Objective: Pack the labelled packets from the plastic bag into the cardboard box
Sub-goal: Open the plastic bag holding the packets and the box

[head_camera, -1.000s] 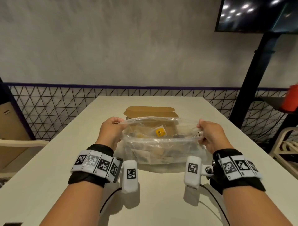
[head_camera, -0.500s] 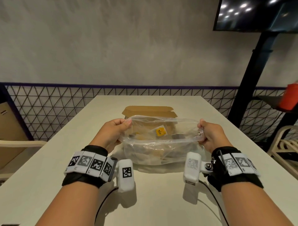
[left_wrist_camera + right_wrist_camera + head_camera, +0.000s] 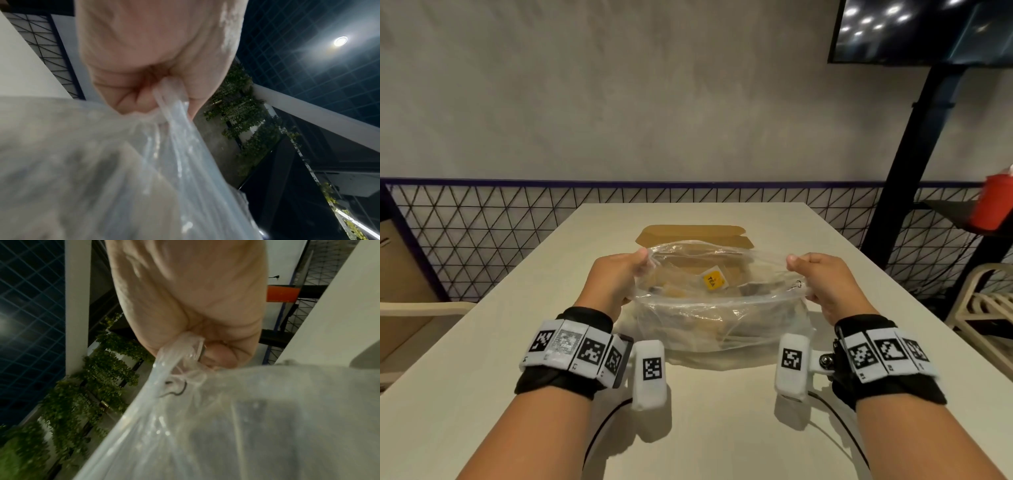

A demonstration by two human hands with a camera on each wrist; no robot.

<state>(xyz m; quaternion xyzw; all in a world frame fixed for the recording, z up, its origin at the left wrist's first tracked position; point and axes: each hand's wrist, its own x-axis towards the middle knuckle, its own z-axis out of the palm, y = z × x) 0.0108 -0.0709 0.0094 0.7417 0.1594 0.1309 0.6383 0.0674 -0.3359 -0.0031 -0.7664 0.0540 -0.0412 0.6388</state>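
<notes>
- The step in hand looks like opening the plastic bag [image 3: 709, 308]: none of the packets appears to be out yet, and the cardboard box [image 3: 695, 234] waits just behind the bag, its flaps open.
- The left hand [image 3: 613, 284] has its fingers curled and pinches the bag's left rim; the left wrist view shows the gathered plastic [image 3: 170, 100] running into the fist.
- The right hand [image 3: 825, 284] likewise pinches the right rim, with the film bunched between thumb and fingers [image 3: 191, 345].
- The bag sits on the bench [image 3: 482, 342] in front of the person, its mouth facing up and stretched between the two hands, so its long axis runs left to right.
- Inside, a yellow packet marked TEA [image 3: 714, 279] lies near the top, tilted; other packets below it are too blurred to name.
- Next, I judge, one hand must let go of the rim and reach into the mouth while the other keeps it open; the thin film could collapse shut.
</notes>
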